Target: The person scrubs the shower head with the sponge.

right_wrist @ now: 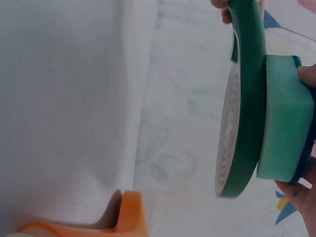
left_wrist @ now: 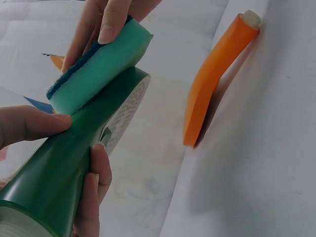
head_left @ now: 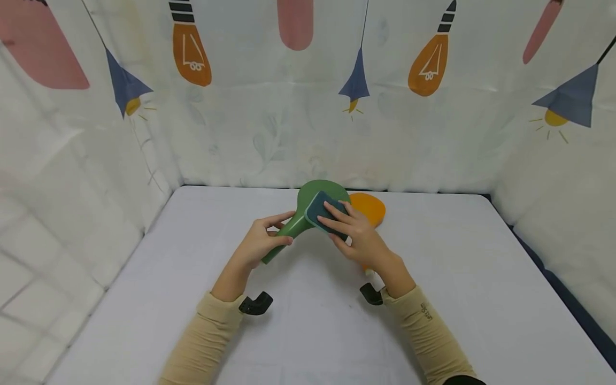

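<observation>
My left hand (head_left: pixel 262 243) grips the handle of a green paddle (head_left: pixel 308 206), held up above the white table (head_left: pixel 481 299). Its fingers (left_wrist: pixel 94 187) wrap the green handle (left_wrist: pixel 54 182) in the left wrist view. My right hand (head_left: pixel 348 227) holds a teal sponge with a dark blue scrub side (head_left: pixel 323 213) and presses it flat on the paddle's face. The right wrist view shows the sponge (right_wrist: pixel 281 133) lying against the paddle's edge (right_wrist: pixel 244 98). An orange paddle (head_left: pixel 369 207) lies on the table just behind my right hand.
Printed cloth walls (head_left: pixel 308 96) with bulb and lamp shapes close in the table on the back and both sides. The orange paddle (left_wrist: pixel 212 74) rests on the table close to the back wall. Black wrist camera mounts (head_left: pixel 255 303) sit under both forearms.
</observation>
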`<state>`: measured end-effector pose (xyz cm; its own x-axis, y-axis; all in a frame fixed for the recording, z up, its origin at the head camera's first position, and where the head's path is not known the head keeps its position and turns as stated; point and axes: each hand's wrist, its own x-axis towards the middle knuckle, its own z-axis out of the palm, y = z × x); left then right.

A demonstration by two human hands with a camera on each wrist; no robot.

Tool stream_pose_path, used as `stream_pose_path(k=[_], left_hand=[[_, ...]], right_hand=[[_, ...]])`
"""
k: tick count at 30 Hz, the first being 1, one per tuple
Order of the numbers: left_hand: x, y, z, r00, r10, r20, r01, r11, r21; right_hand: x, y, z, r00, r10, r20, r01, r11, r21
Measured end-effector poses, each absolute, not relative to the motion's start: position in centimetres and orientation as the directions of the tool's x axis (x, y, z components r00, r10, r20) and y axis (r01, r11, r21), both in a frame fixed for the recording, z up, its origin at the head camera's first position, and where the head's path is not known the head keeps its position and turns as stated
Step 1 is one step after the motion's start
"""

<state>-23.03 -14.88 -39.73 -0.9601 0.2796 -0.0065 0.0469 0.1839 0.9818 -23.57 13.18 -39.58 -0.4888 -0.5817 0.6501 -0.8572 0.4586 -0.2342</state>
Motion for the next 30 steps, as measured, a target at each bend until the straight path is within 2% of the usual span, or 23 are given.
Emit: stream_pose_path(k=[2, 9, 13, 18, 22, 30], left_hand=[[-23.0, -14.8, -39.7, -0.958, 0.285, -0.006, 0.05, 0.19, 0.981], [-22.7, -14.5, -39.4, -0.956, 0.292, -0.015, 0.039, 0.177, 0.983], [-22.7, -14.4, -39.1, -0.956, 0.292, -0.017, 0.032, 0.163, 0.986], [-22.7, -14.4, -38.9, -0.954, 0.298, -0.007, 0.043, 0.16, 0.986], [-22.7, -14.4, -38.9, -0.956, 0.294, -0.011, 0.04, 0.17, 0.985], [-22.5, -14.1, -39.5, -0.951, 0.308, -0.011, 0.047, 0.181, 0.982]], right_hand=[[-23.4, 13.1, -39.6, -0.506, -0.584, 0.634, -0.85, 0.463, -0.252], [-23.7, 15.1, -39.3, -0.67, -0.473, 0.573, -0.736, 0.529, -0.423], [-24.1, 16.6, -39.1, -0.74, -0.4, 0.54, -0.663, 0.563, -0.492], [-24.5, 17.5, -39.1, -0.775, -0.364, 0.517, -0.623, 0.582, -0.523], [-24.3, 16.7, -39.2, -0.732, -0.402, 0.55, -0.673, 0.554, -0.49], [-23.1, 13.0, -39.3, -0.517, -0.551, 0.655, -0.834, 0.496, -0.241]])
